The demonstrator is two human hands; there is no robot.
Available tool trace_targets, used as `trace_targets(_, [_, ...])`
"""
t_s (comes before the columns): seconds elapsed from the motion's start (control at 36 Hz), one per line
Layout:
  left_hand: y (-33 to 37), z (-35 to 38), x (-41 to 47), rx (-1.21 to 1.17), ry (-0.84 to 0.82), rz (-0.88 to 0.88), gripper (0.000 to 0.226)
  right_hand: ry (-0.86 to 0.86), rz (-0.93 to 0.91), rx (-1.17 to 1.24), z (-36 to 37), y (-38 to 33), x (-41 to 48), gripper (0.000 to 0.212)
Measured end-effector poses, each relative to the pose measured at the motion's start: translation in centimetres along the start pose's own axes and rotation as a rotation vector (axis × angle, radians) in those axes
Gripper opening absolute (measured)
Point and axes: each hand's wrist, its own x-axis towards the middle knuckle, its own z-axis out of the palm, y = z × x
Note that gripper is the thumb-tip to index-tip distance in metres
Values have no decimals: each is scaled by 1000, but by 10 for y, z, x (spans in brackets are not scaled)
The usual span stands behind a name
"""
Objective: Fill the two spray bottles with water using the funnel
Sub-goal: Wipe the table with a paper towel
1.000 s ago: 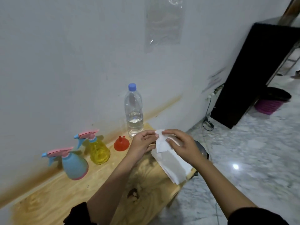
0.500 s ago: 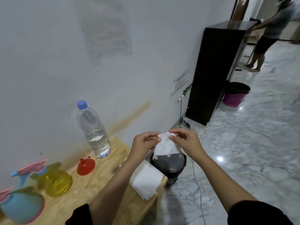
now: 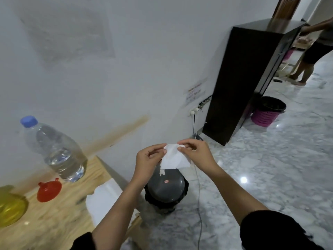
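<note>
Both hands point(image 3: 146, 160) pinch a tissue point(image 3: 174, 156) beyond the wooden table point(image 3: 59, 219), over marble floor point(image 3: 270, 177).

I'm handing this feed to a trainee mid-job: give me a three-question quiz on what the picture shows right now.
1. True or false: the funnel sits in the neck of a spray bottle.
2. What do the left hand and right hand hold between them?
A. the water bottle's cap
B. a piece of white tissue
C. the funnel
3. What is on top of the water bottle?

Key
1. False: it stands wide end down on the wooden table, beside the yellow spray bottle.
2. B: both hands pinch the white tissue above the dark lidded bin.
3. Its blue cap, still on.
</note>
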Motion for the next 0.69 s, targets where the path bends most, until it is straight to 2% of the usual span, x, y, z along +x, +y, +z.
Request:
trace_targets(0.47, [-1,2,86,18,-50,44,20,45,-52,-29,2,13,88,13])
trace_targets(0.69, [-8,1,98,12,-30,32,20,-8,-14,9,9,18,103,12])
